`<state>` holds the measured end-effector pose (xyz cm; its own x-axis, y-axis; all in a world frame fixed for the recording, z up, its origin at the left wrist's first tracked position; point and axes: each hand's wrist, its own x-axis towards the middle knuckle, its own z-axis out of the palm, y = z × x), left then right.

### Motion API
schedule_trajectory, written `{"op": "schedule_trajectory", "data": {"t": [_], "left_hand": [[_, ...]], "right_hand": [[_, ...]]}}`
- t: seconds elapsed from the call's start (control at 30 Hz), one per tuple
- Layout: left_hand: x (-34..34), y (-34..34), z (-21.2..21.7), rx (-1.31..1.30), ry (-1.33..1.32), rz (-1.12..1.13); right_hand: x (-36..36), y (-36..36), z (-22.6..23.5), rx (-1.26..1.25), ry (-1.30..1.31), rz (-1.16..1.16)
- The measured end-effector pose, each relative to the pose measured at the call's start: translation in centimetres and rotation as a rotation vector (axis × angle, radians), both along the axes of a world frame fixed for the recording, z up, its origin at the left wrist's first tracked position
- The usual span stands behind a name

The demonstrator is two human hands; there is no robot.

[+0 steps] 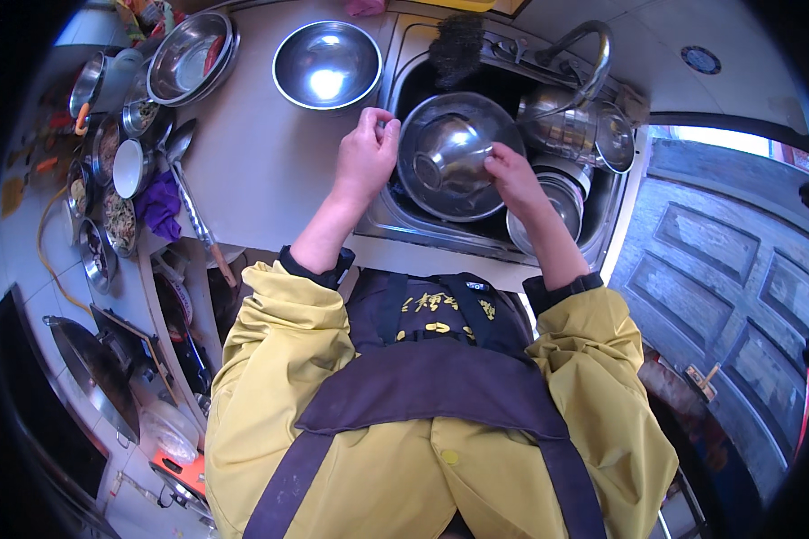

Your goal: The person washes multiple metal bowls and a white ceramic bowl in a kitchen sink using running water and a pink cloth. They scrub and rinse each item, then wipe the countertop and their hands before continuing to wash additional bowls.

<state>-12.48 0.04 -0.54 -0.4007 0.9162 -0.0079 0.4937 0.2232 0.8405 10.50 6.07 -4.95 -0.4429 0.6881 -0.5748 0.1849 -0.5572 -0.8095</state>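
Far left, a wok [90, 364] is seen low on the stove, and above it a crowded counter [252, 171] is lined with small dishes of food and a purple cloth [160, 205]. A long-handled ladle [189, 184] is laid across the counter's edge, with stacked steel basins [189, 56] behind it. Further along, an empty steel mixing bowl [326, 65] is set on the counter just beside the sink [404, 225]. Now the left hand [366, 157]: the rim of a steel bowl [454, 157] is pinched between its curled fingers and thumb. That bowl is held tilted over the sink basin. Its right rim is gripped by the right hand [515, 175], fingers pressed together against the metal. Beyond, steel pots [571, 135] are piled in the sink under the curved tap [589, 45], with a dark brush [457, 45] at the back edge.
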Motion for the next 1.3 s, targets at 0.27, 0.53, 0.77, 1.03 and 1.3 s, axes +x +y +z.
{"op": "schedule_trajectory", "data": {"t": [0.27,0.53,0.77,1.03,1.3], "left_hand": [[5.1,2.8,-2.5,-0.097,-0.314,-0.121],[10.0,6.1,-3.3,-0.061,-0.375,-0.209],[11.0,7.1,-3.5,-0.047,-0.405,-0.181],[13.8,7.8,-4.3,-0.017,-0.456,-0.202],[14.5,11.4,-4.2,-0.295,-0.949,0.034]], "right_hand": [[8.0,2.6,4.1,-0.156,0.47,-0.474],[10.4,5.0,3.7,-0.152,0.511,-0.6],[8.1,6.2,3.6,-0.301,0.552,-0.66],[10.7,6.3,3.1,-0.326,0.587,-0.839],[10.0,5.5,3.9,-0.102,0.587,-0.541]]}}
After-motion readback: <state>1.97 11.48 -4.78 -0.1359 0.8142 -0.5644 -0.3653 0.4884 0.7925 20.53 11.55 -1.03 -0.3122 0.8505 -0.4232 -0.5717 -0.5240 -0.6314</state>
